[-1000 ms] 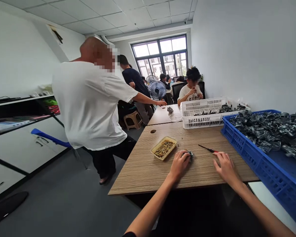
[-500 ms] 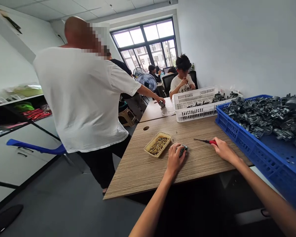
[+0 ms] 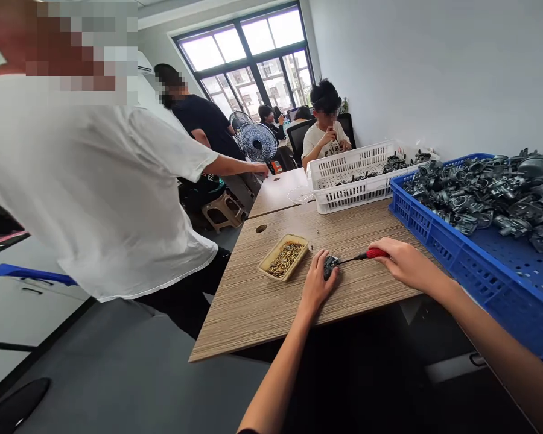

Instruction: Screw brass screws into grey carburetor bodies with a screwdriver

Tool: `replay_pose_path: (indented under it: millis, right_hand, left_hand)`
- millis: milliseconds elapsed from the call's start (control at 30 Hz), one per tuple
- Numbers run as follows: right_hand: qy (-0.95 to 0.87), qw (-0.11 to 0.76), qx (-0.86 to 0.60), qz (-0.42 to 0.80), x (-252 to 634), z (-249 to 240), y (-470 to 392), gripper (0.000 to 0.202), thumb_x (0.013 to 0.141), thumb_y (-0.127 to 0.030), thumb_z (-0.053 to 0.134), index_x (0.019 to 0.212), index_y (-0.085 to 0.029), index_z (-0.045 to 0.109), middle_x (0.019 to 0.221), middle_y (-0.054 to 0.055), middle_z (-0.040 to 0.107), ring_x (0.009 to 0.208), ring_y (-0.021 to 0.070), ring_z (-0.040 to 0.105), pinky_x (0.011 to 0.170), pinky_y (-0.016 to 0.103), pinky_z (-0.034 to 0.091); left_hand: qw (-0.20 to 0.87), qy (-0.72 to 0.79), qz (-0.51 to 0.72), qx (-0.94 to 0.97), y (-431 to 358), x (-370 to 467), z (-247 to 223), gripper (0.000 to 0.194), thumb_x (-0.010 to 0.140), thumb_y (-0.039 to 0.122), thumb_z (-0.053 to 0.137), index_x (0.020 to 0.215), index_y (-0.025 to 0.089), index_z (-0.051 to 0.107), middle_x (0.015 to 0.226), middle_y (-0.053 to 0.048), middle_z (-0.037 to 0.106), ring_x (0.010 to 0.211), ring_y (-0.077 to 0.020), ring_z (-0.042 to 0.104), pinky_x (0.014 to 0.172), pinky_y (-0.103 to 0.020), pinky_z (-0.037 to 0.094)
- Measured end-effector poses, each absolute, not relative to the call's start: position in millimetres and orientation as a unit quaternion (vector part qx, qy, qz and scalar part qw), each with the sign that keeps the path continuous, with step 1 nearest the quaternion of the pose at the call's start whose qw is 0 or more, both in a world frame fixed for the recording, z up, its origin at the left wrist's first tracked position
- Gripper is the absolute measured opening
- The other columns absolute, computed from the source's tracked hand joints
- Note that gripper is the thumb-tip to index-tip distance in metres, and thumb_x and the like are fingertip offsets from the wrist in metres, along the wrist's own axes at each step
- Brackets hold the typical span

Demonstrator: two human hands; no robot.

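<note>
My left hand (image 3: 317,281) is closed round a small grey metal part (image 3: 330,265) and holds it on the wooden table (image 3: 235,307). In my right hand (image 3: 400,261) is a screwdriver (image 3: 376,253) with a red handle, lying nearly level. Its dark shaft points left, and the tip meets the right side of the metal part. A yellowish tray (image 3: 261,267) of small brass pieces sits just left of my left hand.
Behind the hands stands a white basket (image 3: 339,202) with metal parts. A blue crate (image 3: 438,244) heaped with metal castings fills the right. A person in a white shirt (image 3: 117,199) stands at the left, one arm over the far table. Others sit or stand further back.
My right hand has brought the screwdriver left, up to the metal part. The person in white has shifted left in view, and that person's hand no longer shows a metal part.
</note>
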State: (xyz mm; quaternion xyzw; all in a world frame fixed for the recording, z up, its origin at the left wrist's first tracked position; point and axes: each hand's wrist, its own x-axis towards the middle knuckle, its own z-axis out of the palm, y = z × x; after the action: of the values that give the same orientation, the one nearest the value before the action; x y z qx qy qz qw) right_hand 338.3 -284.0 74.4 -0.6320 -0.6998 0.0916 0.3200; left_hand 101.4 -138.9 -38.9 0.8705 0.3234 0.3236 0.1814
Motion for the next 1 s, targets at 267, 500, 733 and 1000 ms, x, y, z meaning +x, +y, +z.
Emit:
replay_pose_path:
  millis: [267,500,733,1000]
  right_hand:
    - [-0.698,0.304,-0.643,0.081,332.6,67.2,-282.5,0.026,0.098,-0.020,0.051,0.120,-0.024,0.065,0.116,0.007,0.071,0.107,0.0233,0.067,0.093,0.036,0.052]
    - [-0.693,0.308,-0.645,0.092,330.9,66.9,-281.1,0.025,0.098,-0.021,0.051,0.118,-0.024,0.066,0.114,0.007,0.071,0.105,0.0229,0.067,0.091,0.036,0.052]
    - [-0.704,0.289,-0.645,0.072,324.4,67.6,-282.9,0.023,0.099,-0.023,0.049,0.116,-0.025,0.064,0.113,0.007,0.071,0.104,0.0237,0.068,0.087,0.035,0.052]
    - [-0.666,0.270,-0.686,0.112,309.4,77.6,-289.2,0.029,0.106,-0.040,0.037,0.125,-0.024,0.052,0.113,0.009,0.073,0.099,0.0273,0.072,0.078,0.037,0.054]
  left_hand:
    - [0.182,0.333,0.318,0.869,-139.0,100.8,-40.9,0.041,0.102,0.031,0.052,0.142,0.025,0.049,0.152,-0.013,0.046,0.138,-0.0249,0.053,0.115,-0.041,0.046]
    - [0.180,0.336,0.316,0.868,-138.2,100.2,-41.2,0.040,0.102,0.032,0.051,0.141,0.024,0.051,0.149,-0.013,0.048,0.138,-0.0249,0.052,0.117,-0.041,0.044]
    - [0.185,0.338,0.316,0.867,-136.8,100.1,-43.4,0.039,0.103,0.032,0.050,0.140,0.023,0.052,0.148,-0.013,0.048,0.136,-0.0240,0.054,0.115,-0.039,0.046]
    - [0.200,0.332,0.324,0.863,-136.6,100.9,-42.9,0.039,0.101,0.030,0.051,0.140,0.024,0.053,0.136,-0.011,0.058,0.129,-0.0239,0.058,0.113,-0.039,0.047]
